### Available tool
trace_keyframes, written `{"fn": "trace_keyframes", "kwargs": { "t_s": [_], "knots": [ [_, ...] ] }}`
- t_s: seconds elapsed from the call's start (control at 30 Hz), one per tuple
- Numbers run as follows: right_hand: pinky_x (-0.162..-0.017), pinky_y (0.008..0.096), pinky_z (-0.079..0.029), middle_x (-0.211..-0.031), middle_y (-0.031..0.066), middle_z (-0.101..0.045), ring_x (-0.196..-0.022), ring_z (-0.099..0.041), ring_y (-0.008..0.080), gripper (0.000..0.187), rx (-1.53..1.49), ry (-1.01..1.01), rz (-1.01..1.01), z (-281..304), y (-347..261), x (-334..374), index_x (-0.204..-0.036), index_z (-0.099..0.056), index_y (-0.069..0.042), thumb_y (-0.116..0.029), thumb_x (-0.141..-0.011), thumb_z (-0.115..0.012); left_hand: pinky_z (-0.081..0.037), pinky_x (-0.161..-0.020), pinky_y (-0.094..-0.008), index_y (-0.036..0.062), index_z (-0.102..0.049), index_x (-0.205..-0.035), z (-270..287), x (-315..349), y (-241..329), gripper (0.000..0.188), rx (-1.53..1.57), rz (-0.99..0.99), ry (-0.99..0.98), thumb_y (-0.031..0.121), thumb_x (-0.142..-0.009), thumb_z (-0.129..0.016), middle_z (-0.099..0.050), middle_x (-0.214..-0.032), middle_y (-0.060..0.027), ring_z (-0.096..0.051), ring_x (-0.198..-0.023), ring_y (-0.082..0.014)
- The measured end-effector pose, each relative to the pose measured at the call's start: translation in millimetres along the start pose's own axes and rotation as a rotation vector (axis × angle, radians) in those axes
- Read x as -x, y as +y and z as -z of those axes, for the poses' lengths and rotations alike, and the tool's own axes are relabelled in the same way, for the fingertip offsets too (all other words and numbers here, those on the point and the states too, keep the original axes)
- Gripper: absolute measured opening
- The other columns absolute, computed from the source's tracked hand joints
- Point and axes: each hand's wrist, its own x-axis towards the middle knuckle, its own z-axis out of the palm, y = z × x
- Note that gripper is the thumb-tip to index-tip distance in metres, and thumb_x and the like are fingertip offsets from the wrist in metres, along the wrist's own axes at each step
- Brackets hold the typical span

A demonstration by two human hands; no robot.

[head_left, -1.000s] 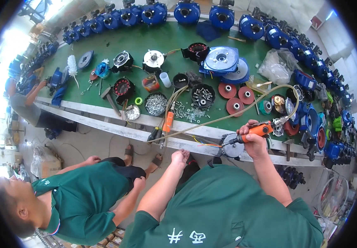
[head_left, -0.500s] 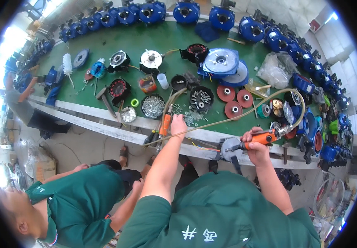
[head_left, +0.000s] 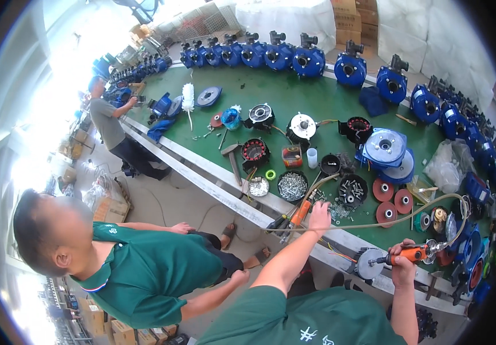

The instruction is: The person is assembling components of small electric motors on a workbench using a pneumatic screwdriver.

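Observation:
My right hand (head_left: 403,269) is wrapped round an orange air screwdriver (head_left: 412,253), which has a hose at its rear. The tool lies roughly level, its bit pointing left at a round grey motor part (head_left: 368,263) by the bench edge; contact is unclear. Coloured wires (head_left: 340,253) stick out beside that part. My left hand (head_left: 319,217) reaches over the bench edge to scattered small washers (head_left: 340,213), fingers drawn together; anything between them is too small to make out. A second orange tool (head_left: 301,213) lies just left of it. Behind are bowls of screws (head_left: 292,186) and bolts (head_left: 352,191).
Red discs (head_left: 386,213), stacked blue covers (head_left: 385,146) and a plastic bag (head_left: 450,165) lie rightward on the green bench (head_left: 173,123). Blue motor housings (head_left: 309,62) line its far edge. A hammer (head_left: 232,163) lies left. A person in green (head_left: 144,270) stands close at my left.
The view has swung left, so the bench things sit farther right in the picture. Both hands stay at about the same places on the bench, the right still round the screwdriver.

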Motion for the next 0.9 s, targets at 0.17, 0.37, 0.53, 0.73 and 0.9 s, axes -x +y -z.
{"fn": "trace_keyframes", "kwargs": {
  "t_s": [0.17,0.37,0.53,0.73,0.9],
  "knots": [
    [-0.096,0.0418,-0.044,-0.086,0.0054,-0.057,-0.089,-0.056,0.0224,0.055,0.009,-0.022,-0.007,6,1,-4,-0.116,-0.051,-0.008,-0.003,-0.064,-0.067,-0.049,-0.097,-0.0452,0.0034,-0.057,-0.126,-13,79,29,0.041,0.108,0.255,-0.392,0.022,-0.090,-0.066,-0.055,-0.122,-0.0187,-0.059,-0.107,-0.0355],
    [-0.098,0.0424,-0.044,-0.088,0.0058,-0.057,-0.089,-0.056,0.0226,0.057,0.008,-0.007,-0.023,35,-1,2,-0.119,-0.051,-0.007,0.002,-0.064,-0.064,-0.047,-0.102,-0.0442,0.0043,-0.046,-0.142,9,129,126,0.074,0.405,-0.060,-0.625,0.035,-0.081,-0.076,-0.049,-0.135,-0.0206,-0.057,-0.116,-0.0368],
    [-0.090,0.0364,-0.050,-0.094,0.0067,-0.061,-0.093,-0.061,0.0217,0.060,0.010,0.033,-0.032,59,2,5,-0.120,-0.055,-0.006,0.004,-0.064,-0.073,-0.045,-0.105,-0.0496,0.0060,-0.038,-0.148,32,123,151,0.099,0.005,-0.236,-0.729,0.033,-0.066,-0.086,-0.048,-0.138,-0.0241,-0.052,-0.123,-0.0430],
    [-0.089,0.0365,-0.050,-0.095,0.0077,-0.065,-0.096,-0.063,0.0216,0.052,-0.032,-0.073,0.000,72,1,6,-0.120,-0.056,-0.005,0.007,-0.072,-0.073,-0.047,-0.098,-0.0477,0.0111,-0.034,-0.152,31,138,133,0.092,-0.321,-0.294,-0.661,0.017,-0.073,-0.079,-0.054,-0.129,-0.0167,-0.055,-0.117,-0.0363],
    [-0.088,0.0380,-0.051,-0.092,0.0080,-0.065,-0.094,-0.064,0.0222,0.051,0.020,-0.075,-0.008,96,-5,28,-0.119,-0.055,-0.001,0.008,-0.071,-0.071,-0.042,-0.101,-0.0495,0.0175,-0.036,-0.153,29,135,143,0.091,-0.324,-0.225,-0.650,0.016,-0.073,-0.081,-0.054,-0.129,-0.0111,-0.053,-0.120,-0.0318]
  ]
}}
